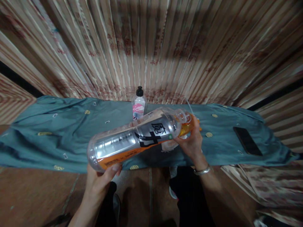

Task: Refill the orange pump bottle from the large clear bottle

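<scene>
Bottle [123, 142], large and clear, mid-view, neck towards two o'clock; its cap looks already off. My left hand [100, 181] grips the base; my right hand [193, 142] holds an amber object [185, 128] beside the neck. What remains, I cannot tell.

Left hand [100, 179]: most fingers hidden behind the large bottle [127, 140]; fine print along its orange band [119, 157] too small to read; black-capped bottle [139, 105] loses its base behind that bottle; amber item [185, 129] partly covered by the right hand [193, 140], kind unclear; whitish thing [169, 146] below partly blocked, can't identify; both forearms [82, 206] cut off at bottom edge; curtain [142, 41] pattern blurred, top cropped.
</scene>
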Motion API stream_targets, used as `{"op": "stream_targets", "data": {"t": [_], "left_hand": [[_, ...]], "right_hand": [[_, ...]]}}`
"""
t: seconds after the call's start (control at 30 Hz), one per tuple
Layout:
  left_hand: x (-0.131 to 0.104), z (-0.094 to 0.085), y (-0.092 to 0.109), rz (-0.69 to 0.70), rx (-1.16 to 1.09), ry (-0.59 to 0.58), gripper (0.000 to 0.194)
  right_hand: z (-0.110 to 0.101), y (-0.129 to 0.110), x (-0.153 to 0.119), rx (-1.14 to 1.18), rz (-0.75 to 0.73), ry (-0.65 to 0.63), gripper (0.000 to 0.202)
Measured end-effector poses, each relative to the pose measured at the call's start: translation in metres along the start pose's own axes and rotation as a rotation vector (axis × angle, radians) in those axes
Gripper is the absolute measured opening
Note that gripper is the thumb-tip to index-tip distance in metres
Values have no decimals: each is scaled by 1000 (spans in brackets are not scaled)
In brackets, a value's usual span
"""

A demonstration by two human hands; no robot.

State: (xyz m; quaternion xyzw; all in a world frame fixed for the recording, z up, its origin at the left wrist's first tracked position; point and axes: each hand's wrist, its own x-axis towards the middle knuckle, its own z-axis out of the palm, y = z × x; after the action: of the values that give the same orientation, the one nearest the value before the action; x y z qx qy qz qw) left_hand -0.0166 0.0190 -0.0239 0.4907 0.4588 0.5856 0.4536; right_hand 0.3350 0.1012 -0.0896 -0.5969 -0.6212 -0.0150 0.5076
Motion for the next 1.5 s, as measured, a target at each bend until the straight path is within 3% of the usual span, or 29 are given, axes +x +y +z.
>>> {"op": "stream_targets", "data": {"t": [0.3,0.9,1.27,1.5], "left_hand": [[-2,-3,-2,22,31,-48,47],[-4,-7,2,-51,31,0,43],[-2,-10,0,5,32,-38,40],[-2,1,11,-34,-8,54,40]], "right_hand": [[-1,0,3,-28,-26,-3,120],[5,3,-2,-7,-38,-16,123],[3,1,-3,-18,-36,-23,122],[4,3,-3,-6,-58,-26,122]]}}
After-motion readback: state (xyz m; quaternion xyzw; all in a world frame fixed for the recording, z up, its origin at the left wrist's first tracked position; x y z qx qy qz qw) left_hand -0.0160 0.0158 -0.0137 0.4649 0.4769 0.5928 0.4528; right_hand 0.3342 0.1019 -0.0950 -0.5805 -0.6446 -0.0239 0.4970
